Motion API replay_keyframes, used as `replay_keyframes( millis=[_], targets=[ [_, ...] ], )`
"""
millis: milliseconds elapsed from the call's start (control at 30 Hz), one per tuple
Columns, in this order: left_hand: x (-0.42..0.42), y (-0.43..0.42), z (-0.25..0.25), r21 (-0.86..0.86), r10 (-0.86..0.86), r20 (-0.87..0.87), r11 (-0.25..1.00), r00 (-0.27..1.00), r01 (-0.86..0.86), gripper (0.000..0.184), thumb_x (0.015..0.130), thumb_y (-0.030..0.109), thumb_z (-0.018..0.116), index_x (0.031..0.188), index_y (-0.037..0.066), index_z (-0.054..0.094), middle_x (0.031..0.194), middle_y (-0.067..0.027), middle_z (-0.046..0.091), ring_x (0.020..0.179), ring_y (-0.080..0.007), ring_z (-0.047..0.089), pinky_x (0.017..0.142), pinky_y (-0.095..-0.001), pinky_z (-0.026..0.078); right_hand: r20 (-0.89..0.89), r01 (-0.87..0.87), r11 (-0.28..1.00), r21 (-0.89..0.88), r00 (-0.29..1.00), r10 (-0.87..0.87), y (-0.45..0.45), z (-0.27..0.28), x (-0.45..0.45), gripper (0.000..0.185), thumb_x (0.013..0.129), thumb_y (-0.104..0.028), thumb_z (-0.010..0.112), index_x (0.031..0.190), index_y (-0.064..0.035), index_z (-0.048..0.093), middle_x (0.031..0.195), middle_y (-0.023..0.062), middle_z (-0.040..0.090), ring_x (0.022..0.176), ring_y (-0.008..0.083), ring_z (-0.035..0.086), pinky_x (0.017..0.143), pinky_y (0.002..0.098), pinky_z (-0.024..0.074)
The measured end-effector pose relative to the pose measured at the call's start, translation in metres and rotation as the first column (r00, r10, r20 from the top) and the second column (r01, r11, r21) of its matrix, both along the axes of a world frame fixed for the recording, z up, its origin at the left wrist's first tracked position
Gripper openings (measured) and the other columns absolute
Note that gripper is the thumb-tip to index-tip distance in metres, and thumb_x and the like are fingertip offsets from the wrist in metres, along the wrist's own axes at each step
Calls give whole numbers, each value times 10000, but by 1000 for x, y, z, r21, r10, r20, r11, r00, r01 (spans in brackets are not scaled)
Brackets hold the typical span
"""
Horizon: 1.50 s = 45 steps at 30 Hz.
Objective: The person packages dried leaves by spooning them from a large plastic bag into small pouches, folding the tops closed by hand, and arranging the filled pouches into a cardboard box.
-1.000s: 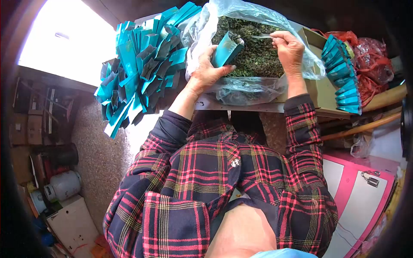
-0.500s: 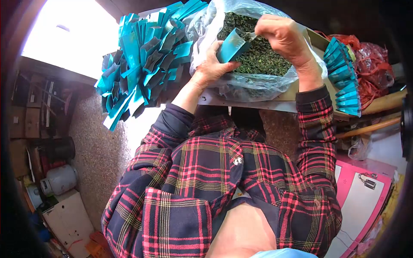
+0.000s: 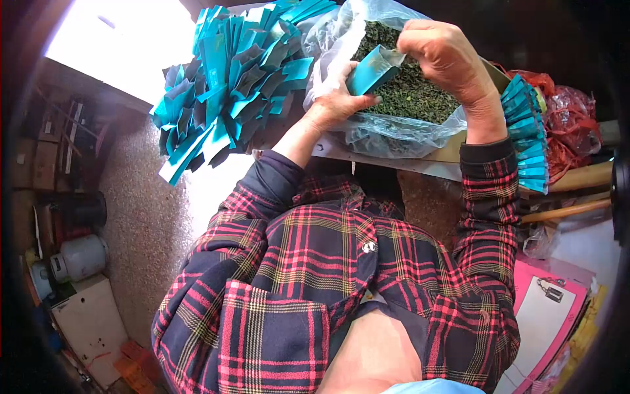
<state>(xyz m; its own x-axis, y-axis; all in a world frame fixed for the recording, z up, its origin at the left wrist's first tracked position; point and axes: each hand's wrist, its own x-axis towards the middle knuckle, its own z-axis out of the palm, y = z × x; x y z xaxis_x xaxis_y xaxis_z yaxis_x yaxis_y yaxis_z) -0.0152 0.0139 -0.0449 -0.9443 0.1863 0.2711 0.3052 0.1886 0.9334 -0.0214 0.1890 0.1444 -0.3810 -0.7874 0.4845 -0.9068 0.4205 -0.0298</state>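
My left hand (image 3: 336,105) is wrapped round a teal foil pouch (image 3: 371,73), tilted with its silvery open mouth toward the upper right. Close by that mouth is my right hand (image 3: 436,52), its fingers curled and pinched together; what they grip is too small to make out. Beneath both hands lies a heap of dark green dried leaves, apparently tea (image 3: 420,98), inside a large clear plastic bag (image 3: 387,141). To the left of my left hand, many flattened teal pouches (image 3: 220,79) stand fanned out in a thick bunch.
On the right, another row of teal pouches (image 3: 525,131) sits beside red plastic bags (image 3: 567,121). A pink-edged white panel (image 3: 548,308) is at lower right. A white cabinet (image 3: 92,322) and a pale gas cylinder (image 3: 82,256) stand on the floor at left.
The view has shifted slightly. The left hand still holds the pouch, and the right hand remains by its mouth, with fingers turned a little.
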Motion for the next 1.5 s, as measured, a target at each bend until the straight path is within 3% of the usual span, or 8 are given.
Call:
replay_keyframes(
  millis=[133, 400, 533, 700, 1067, 1167, 1267, 1500],
  targets=[
    [-1, 0, 1, 64, -35, 108, 998, 994, 28, 835, 574, 249, 884, 1265, 12, 480, 1180, -162, 547, 1120, -276, 523, 999, -363, 396, 37, 188, 976, -111, 982, -185, 17, 11, 11, 109, 743, 107, 575, 779, 6, 595, 712, 116, 555, 631, 254, 588, 584, 288, 460],
    [4, 1, 7, 8, -2, 112, 1000, 994, 1, 836, 582, 271, 883, 1271, 27, 478, 1187, -165, 561, 1125, -272, 535, 1001, -360, 397, 317, 646, 701, -303, 762, -565, 70, -134, 3, 143, 734, 2, 600, 817, -74, 688, 809, 97, 663, 780, 255, 647, 725, 340, 520],
    [5, 5, 2, -27, 68, -16, 997, 998, -68, 751, 637, 290, 855, 1238, 10, 502, 1114, -130, 576, 1045, -221, 542, 924, -339, 429, 38, 634, 736, -236, 763, -645, 52, -135, 21, 348, 685, 19, 662, 1010, -106, 676, 1125, 123, 612, 1027, 314, 581, 898, 384, 474],
    [16, 19, 31, -107, 174, -13, 979, 985, -174, 730, 620, 269, 856, 1210, 29, 500, 1071, -160, 605, 990, -254, 597, 869, -345, 470, 369, 517, 693, -502, 853, -369, 15, -92, 40, 264, 764, -92, 726, 1020, -54, 677, 996, 49, 630, 788, 134, 598, 698, 249, 499],
    [17, 43, 37, -167, 181, -418, 948, 890, -271, 788, 593, 277, 868, 1234, 66, 462, 1131, -180, 573, 1072, -378, 542, 894, -420, 452, 243, 440, 653, -617, 895, -373, 18, -85, 35, 122, 722, 54, 677, 832, 16, 640, 820, 44, 624, 713, 120, 572, 658, 238, 465],
    [8, 42, 26, 206, 202, -137, 963, 970, -172, 999, 587, 356, 888, 1351, -6, 356, 1263, -193, 493, 1107, -280, 507, 906, -409, 436, 116, 408, 627, -663, 884, -452, 35, -63, 38, 97, 726, 67, 660, 814, 30, 641, 820, 72, 640, 758, 144, 592, 697, 259, 473],
    [15, 33, 44, 820, -469, 392, 568, 792, -70, 613, 791, 206, 766, 1289, 48, 446, 1095, -37, 562, 990, -151, 535, 887, -327, 457, 80, 342, 742, -576, 928, -365, 36, -56, 40, 99, 711, 71, 654, 799, 31, 631, 843, 92, 636, 776, 175, 603, 724, 268, 481],
    [16, 36, 34, 823, -530, 385, 568, 756, -21, 508, 836, 185, 714, 1268, 80, 469, 1103, -36, 556, 992, -133, 526, 851, -318, 459, 163, 403, 765, -502, 913, -375, 29, -58, 38, 100, 671, 55, 651, 749, -2, 625, 755, 117, 628, 711, 259, 627, 661, 314, 508]
  ],
)
